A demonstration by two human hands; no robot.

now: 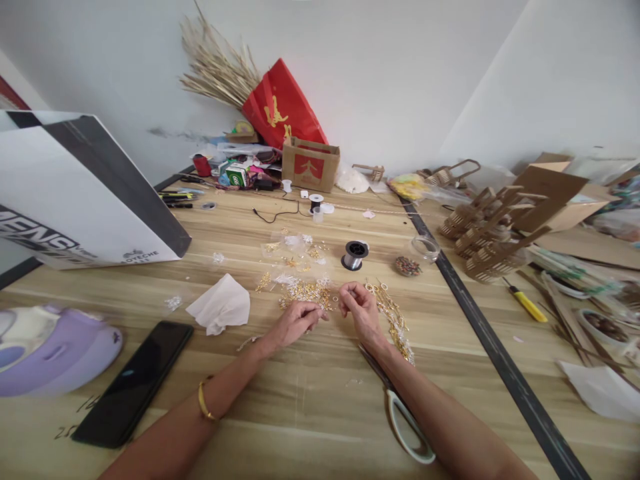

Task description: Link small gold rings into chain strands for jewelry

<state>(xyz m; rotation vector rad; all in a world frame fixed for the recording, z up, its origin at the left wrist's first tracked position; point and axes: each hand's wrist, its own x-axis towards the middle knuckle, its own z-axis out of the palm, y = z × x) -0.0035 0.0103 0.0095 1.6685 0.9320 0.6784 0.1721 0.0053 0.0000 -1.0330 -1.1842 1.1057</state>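
My left hand (299,321) rests low at the near edge of a pile of gold and clear beads (307,292), its fingers bent and drawn together. Whatever is between its fingertips is too small to make out. Just right of it, my right hand (359,310) is closed in a pinch, and what it grips is hidden. Beaded gold strands (399,328) lie on the table along the right hand's outer side. Behind the hands stands a black spool of wire (355,255). Scissors (409,430) with pale handles lie partly under my right forearm.
A phone (134,381), a crumpled tissue (223,305) and a purple object (65,350) lie left, below a large box (90,193). At right are small woven baskets (493,233), a yellow-handled tool (527,303) and a bead dish (408,266). A paper bag (311,165) stands behind.
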